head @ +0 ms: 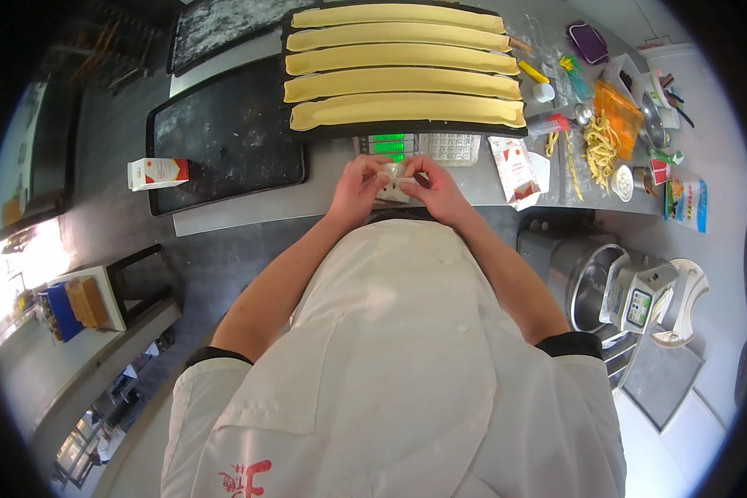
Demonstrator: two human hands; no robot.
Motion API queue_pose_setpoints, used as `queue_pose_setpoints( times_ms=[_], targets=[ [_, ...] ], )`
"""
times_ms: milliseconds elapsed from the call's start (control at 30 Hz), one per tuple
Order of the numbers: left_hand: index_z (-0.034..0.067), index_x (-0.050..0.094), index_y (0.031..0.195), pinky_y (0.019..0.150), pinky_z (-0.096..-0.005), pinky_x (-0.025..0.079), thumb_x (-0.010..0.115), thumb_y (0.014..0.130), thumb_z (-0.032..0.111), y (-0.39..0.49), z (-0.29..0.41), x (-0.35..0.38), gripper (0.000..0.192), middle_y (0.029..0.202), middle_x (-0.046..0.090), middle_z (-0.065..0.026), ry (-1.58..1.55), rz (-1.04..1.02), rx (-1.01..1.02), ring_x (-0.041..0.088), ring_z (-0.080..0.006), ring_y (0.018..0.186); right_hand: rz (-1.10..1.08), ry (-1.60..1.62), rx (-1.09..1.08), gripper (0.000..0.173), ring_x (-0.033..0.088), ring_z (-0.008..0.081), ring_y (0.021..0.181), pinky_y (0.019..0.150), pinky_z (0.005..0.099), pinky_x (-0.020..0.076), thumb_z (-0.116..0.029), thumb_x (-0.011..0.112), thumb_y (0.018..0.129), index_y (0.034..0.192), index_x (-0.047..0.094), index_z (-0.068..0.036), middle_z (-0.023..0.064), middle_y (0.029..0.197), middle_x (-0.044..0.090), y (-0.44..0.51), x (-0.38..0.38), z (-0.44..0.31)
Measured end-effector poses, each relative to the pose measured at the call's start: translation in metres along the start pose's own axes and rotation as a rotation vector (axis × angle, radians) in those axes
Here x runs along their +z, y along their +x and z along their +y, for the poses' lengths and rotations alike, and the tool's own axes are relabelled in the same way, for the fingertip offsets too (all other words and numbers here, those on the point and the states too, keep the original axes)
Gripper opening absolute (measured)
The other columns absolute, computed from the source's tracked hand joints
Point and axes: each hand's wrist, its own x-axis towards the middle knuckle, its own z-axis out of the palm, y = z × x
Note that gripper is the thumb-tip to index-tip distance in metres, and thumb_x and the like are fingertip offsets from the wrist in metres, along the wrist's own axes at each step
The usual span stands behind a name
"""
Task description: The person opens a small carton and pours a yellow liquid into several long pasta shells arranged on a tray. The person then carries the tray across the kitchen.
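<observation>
Both hands meet in front of my body at the worktable's near side. My left hand (359,188) pinches the left side of the top of a small white carton (391,195), and my right hand (437,188) pinches its right side. The carton's top looks partly spread between the fingers, which hide much of it. Just beyond stands a scale (448,149) with a lit green display and a keypad. Over its far part extends a black baking tray (411,129), bearing several long strips of yellow dough (404,113).
To the left, a red-and-white carton (159,173) overlaps the edge of a dark tray (224,137). An opened carton (513,171) lies right of the scale. Dough scraps (601,149), a white bowl (622,183) and a spray bottle (576,79) are farther right. A metal mixing bowl (591,292) stands below the table's right end.
</observation>
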Motion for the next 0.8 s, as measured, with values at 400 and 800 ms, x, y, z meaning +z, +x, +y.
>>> queue_pose_setpoints(
  times_ms=[400, 800],
  targets=[
    [0.003, 0.064, 0.11, 0.102, -0.037, 0.055, 0.075, 0.092, 0.001, 0.008, 0.014, -0.016, 0.021, 0.134, 0.068, -0.0154, 0.042, -0.065, -0.147, 0.065, -0.0216, 0.117, -0.058, -0.453, 0.084, 0.034, 0.059, 0.0202, 0.109, 0.098, 0.0348, 0.0495, -0.011, 0.084, 0.085, 0.115, 0.067, -0.006, 0.0079, 0.113, 0.061, 0.0, 0.006, -0.035],
    [0.011, 0.057, 0.134, 0.102, -0.0456, 0.054, 0.089, 0.071, 0.011, -0.024, 0.009, -0.024, 0.071, 0.13, 0.063, -0.0138, 0.491, -0.023, 0.29, 0.061, -0.0404, 0.122, -0.062, -1.055, -0.344, 0.06, 0.065, 0.0354, 0.115, 0.096, 0.0452, 0.057, -0.02, 0.088, 0.077, 0.13, 0.063, -0.008, 0.0101, 0.123, 0.062, -0.001, 0.034, -0.057]
  ],
)
